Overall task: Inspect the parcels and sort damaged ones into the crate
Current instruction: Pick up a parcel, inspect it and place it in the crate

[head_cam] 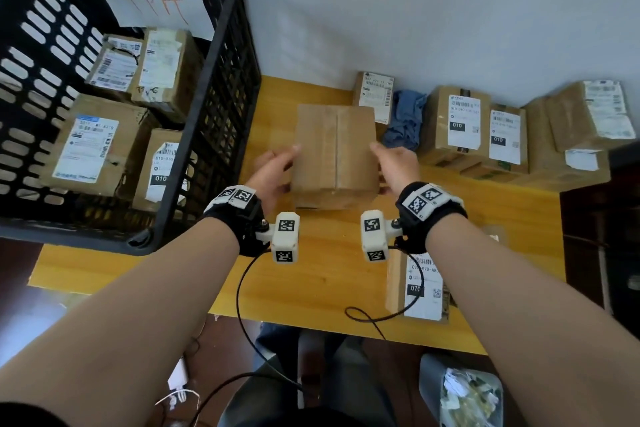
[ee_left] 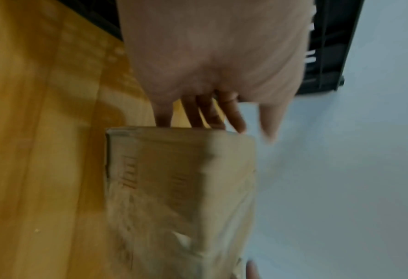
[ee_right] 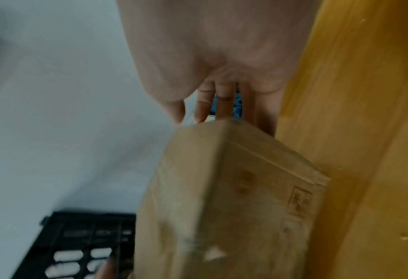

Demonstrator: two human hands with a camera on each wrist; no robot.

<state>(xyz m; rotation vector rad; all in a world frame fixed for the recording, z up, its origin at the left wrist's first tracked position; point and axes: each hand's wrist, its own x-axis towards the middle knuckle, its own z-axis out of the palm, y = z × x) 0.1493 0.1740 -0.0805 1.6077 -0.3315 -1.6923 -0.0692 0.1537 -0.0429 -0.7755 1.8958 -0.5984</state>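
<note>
Plain brown parcel (head_cam: 335, 154) at frame centre of the head view, clasped between left hand (head_cam: 273, 172) and right hand (head_cam: 398, 163), fingers along its sides, thumbs on top. Black crate (head_cam: 207, 107) upper left, four labelled parcels inside. Along the upper right of the yellow table (head_cam: 329, 281): more labelled parcels, a blue cloth (head_cam: 405, 121) just behind the right hand. Another parcel (head_cam: 420, 284) lower right, partly hidden by the right forearm. Wrist views blurred; right wrist alone shows a square stamp (ee_right: 299, 203) on a side face. Contact with the tabletop impossible to tell.
</note>
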